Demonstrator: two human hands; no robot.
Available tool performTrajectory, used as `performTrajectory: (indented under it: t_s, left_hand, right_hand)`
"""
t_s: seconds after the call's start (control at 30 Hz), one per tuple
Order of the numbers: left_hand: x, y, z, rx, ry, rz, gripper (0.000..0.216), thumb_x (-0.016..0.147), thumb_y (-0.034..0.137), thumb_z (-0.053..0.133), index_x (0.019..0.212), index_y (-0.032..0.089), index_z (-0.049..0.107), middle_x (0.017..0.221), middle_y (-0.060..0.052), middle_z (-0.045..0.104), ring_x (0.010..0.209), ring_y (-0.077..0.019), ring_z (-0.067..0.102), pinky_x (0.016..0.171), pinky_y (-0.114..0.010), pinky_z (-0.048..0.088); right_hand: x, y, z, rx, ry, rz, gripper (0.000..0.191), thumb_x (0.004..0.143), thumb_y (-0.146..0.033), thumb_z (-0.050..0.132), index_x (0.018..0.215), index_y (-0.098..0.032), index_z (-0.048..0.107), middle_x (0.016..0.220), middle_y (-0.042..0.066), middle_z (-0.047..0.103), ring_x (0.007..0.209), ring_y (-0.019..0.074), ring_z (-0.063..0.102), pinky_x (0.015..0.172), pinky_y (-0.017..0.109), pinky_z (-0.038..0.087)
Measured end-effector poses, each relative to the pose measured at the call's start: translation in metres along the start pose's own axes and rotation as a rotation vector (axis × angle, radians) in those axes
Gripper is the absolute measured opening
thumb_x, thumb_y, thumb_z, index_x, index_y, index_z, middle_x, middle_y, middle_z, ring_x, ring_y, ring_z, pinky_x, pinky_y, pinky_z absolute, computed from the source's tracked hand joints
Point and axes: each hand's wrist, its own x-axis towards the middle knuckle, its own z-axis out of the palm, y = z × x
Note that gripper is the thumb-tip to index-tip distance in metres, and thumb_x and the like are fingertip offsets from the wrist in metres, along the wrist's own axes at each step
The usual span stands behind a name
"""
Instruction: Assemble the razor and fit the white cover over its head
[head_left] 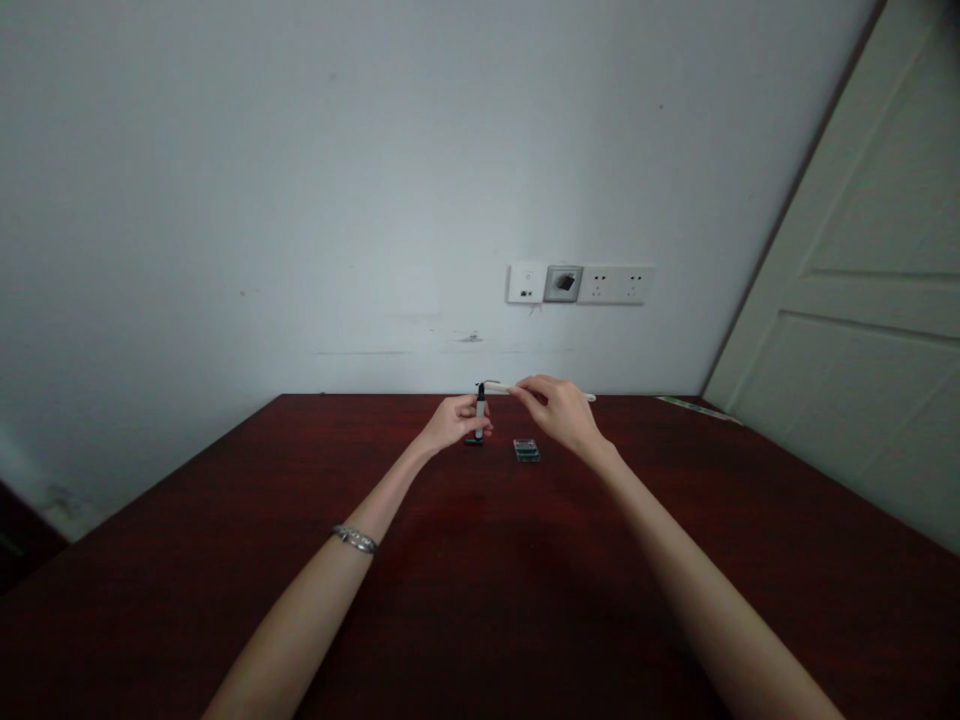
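Both my arms reach far out over a dark red table (480, 580). My left hand (453, 421) is closed around a small upright device (480, 412) with a white body and a black tip, its base near the tabletop. My right hand (556, 408) pinches a thin white strip (501, 387) that runs left to the device's top. A small dark rectangular case (526, 450) lies on the table just below and between my hands. A metal bracelet (354, 540) is on my left wrist.
The table's far edge meets a plain white wall with a row of sockets and switches (581, 284). A pale panelled door (862, 330) stands at the right. A thin light object (697, 407) lies at the table's far right corner.
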Motion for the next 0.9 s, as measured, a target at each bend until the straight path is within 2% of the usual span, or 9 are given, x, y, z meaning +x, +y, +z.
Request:
performTrajectory:
  t_s: [0.17,0.27,0.43,0.63,0.77,0.9]
  left_hand:
    - [0.001,-0.004,-0.003,-0.007,0.054,0.027,0.024,0.067,0.024,0.067,0.081,0.011,0.053,0.069,-0.006,0.065,0.065,-0.0158,0.063,0.065,-0.028,0.048]
    - [0.003,-0.008,-0.005,0.065,0.072,0.048,0.02,0.066,0.022,0.067,0.078,0.011,0.056,0.069,-0.005,0.064,0.066,-0.0145,0.062,0.065,-0.027,0.047]
    - [0.005,-0.017,-0.006,0.17,0.062,0.059,0.011,0.065,0.019,0.066,0.071,0.011,0.06,0.071,-0.002,0.062,0.067,-0.0121,0.057,0.068,-0.025,0.044]
    - [0.006,-0.023,-0.006,0.242,0.061,0.091,0.013,0.068,0.021,0.064,0.076,0.011,0.064,0.074,-0.002,0.063,0.071,-0.0136,0.057,0.072,-0.027,0.044]
    - [0.005,-0.022,-0.006,0.231,0.059,0.1,0.014,0.068,0.021,0.064,0.077,0.011,0.064,0.075,-0.002,0.064,0.073,-0.0139,0.058,0.073,-0.027,0.044]
    - [0.004,-0.016,-0.005,0.193,0.053,0.084,0.012,0.067,0.02,0.065,0.074,0.01,0.063,0.074,-0.002,0.063,0.07,-0.013,0.057,0.071,-0.026,0.044]
  right_hand:
    - [0.002,0.022,-0.006,0.029,0.044,0.08,0.033,0.087,-0.041,0.042,0.082,-0.019,0.068,0.076,0.006,0.067,0.066,0.0165,0.056,0.063,0.025,0.034]
    - [0.003,0.029,-0.012,0.066,0.011,0.159,0.037,0.085,-0.045,0.042,0.078,-0.018,0.067,0.065,0.004,0.064,0.058,0.015,0.052,0.057,0.025,0.032]
    - [0.004,0.014,-0.015,0.077,-0.133,0.152,0.046,0.083,-0.052,0.04,0.063,-0.018,0.064,0.053,0.001,0.054,0.054,0.0133,0.045,0.054,0.024,0.028]
    - [0.002,-0.012,-0.01,0.044,-0.207,0.1,0.046,0.083,-0.052,0.04,0.065,-0.018,0.065,0.052,-0.001,0.05,0.053,0.0114,0.04,0.053,0.023,0.024]
    - [0.002,-0.012,-0.011,0.047,-0.218,0.108,0.046,0.083,-0.052,0.04,0.067,-0.018,0.066,0.053,0.0,0.052,0.054,0.0112,0.041,0.054,0.023,0.024]
    - [0.004,0.001,-0.016,0.054,-0.233,0.133,0.049,0.082,-0.054,0.039,0.063,-0.017,0.064,0.053,0.0,0.052,0.055,0.0116,0.043,0.054,0.023,0.025]
